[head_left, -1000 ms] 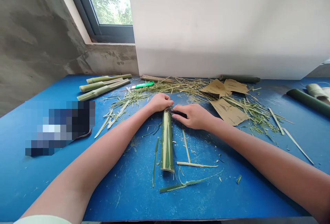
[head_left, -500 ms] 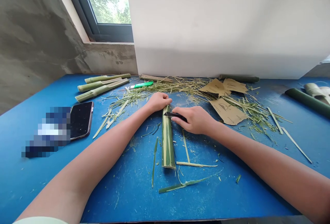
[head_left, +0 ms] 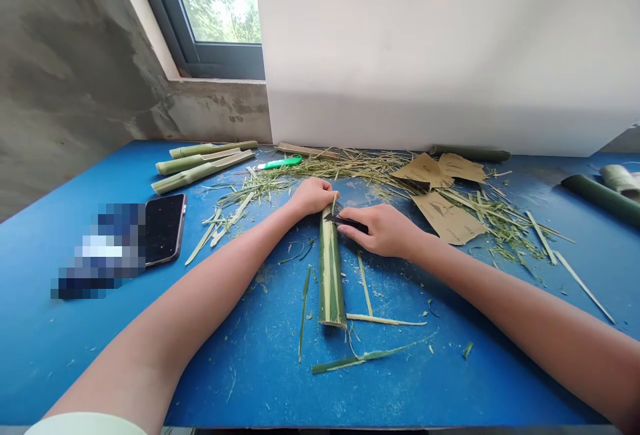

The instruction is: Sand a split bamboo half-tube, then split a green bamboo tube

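A split length of bamboo (head_left: 331, 281), green with pale peeled stripes, lies on the blue table, pointing away from me. My left hand (head_left: 314, 196) is closed on its far end. In my right hand (head_left: 383, 229) is a small knife with a black handle (head_left: 356, 224), its blade laid across the bamboo just on my side of the left hand. A thin sliver (head_left: 335, 204) stands up by the blade. Cut strips surround the near end: a green strip (head_left: 305, 315) to the left, a pale strip (head_left: 385, 320) to the right and a curled green strip (head_left: 367, 357) in front.
Three bamboo pieces (head_left: 203, 173) and a phone (head_left: 165, 229) lie on the left. A green utility knife (head_left: 280, 163) rests by piled shavings (head_left: 360, 165) at the back. Torn brown cardboard (head_left: 447, 215) and a dark bamboo length (head_left: 600, 196) are on the right.
A thin sliver now stands up beside the blade at the bamboo's far end. Both hands keep their grips, and the whole view has shifted slightly.
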The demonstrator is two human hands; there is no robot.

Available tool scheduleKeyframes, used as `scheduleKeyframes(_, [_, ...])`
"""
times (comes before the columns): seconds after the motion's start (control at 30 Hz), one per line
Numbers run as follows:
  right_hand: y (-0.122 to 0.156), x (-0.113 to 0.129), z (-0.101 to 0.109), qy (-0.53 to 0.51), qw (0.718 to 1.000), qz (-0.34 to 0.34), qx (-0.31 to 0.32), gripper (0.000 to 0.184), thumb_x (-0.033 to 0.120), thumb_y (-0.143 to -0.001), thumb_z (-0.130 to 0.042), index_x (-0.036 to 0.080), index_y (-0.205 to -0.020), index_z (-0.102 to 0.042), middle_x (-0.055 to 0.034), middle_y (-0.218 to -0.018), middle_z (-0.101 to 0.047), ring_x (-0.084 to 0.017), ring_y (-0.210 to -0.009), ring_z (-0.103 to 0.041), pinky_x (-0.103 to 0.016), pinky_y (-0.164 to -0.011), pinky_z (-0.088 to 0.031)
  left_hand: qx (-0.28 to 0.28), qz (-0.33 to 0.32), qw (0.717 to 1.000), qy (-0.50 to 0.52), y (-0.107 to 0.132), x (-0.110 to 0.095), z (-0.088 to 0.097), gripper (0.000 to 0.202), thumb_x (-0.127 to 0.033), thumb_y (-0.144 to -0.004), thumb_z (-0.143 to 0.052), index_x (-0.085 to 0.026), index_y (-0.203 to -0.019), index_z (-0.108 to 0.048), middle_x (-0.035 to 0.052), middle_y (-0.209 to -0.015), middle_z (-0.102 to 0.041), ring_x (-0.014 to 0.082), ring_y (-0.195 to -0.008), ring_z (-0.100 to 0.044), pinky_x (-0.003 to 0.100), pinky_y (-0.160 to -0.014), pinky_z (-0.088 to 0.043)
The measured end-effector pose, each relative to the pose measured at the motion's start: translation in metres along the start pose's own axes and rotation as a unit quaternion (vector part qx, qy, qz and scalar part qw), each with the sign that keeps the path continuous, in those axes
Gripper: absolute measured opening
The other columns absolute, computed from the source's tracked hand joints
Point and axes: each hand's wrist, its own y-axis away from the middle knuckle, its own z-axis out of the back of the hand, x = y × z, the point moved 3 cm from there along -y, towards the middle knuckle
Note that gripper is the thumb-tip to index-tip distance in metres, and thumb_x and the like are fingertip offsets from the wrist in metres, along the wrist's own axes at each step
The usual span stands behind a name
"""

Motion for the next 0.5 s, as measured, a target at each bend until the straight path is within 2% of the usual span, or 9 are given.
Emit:
scheduleKeyframes(0.17, [0.013, 0.014, 0.006, -0.042, 0.996, 0.075, 0.035, 0.033, 0.045, -0.105, -0.043, 0.023, -0.111, -0.067, -0.0034, -0.089, -0.075, -0.019, -0.073, -0.065, -0.03, -0.064, -0.032, -0.001, -0.005, 1.0, -0.013, 0.0, -0.001, 0.001, 0.034, -0.038, -0.074, -0.06, -0.02, -0.049, -0.045, -0.0031, -0.049, -0.039, 0.0132, -0.057, -0.036, 0.03, -0.055, -0.026])
scheduleKeyframes(0.3, [0.015, 0.015, 0.009, -0.043, 0.992, 0.11, 0.036, 0.033, 0.045, -0.105, -0.043, 0.023, -0.111, -0.067, -0.0038, -0.089, -0.075, -0.018, -0.071, -0.064, -0.03, -0.063, -0.03, -0.005, -0.005, 1.0, -0.017, 0.001, -0.001, 0.0, 0.035, -0.039, -0.076, -0.06, -0.02, -0.051, -0.045, -0.0029, -0.052, -0.041, 0.0135, -0.057, -0.037, 0.031, -0.057, -0.026])
scheduleKeyframes(0.37, [0.013, 0.011, 0.007, -0.035, 0.995, 0.093, 0.03, 0.034, 0.045, -0.105, -0.043, 0.023, -0.113, -0.067, -0.0036, -0.088, -0.075, -0.018, -0.071, -0.064, -0.03, -0.062, -0.029, -0.009, -0.006, 1.0, -0.017, 0.001, -0.002, 0.0, 0.038, -0.043, -0.079, -0.058, -0.021, -0.052, -0.044, -0.0026, -0.053, -0.041, 0.0137, -0.058, -0.037, 0.031, -0.058, -0.026])
scheduleKeyframes(0.5, [0.006, -0.002, 0.002, 0.022, 1.0, -0.019, -0.005, 0.037, 0.047, -0.105, -0.041, 0.022, -0.12, -0.064, -0.005, -0.089, -0.076, -0.021, -0.072, -0.065, -0.031, -0.062, -0.028, 0.022, -0.049, 0.998, -0.022, 0.003, -0.005, 0.002, 0.042, -0.053, -0.082, -0.054, -0.02, -0.056, -0.048, -0.0014, -0.059, -0.049, 0.0149, -0.062, -0.042, 0.03, -0.06, -0.028])
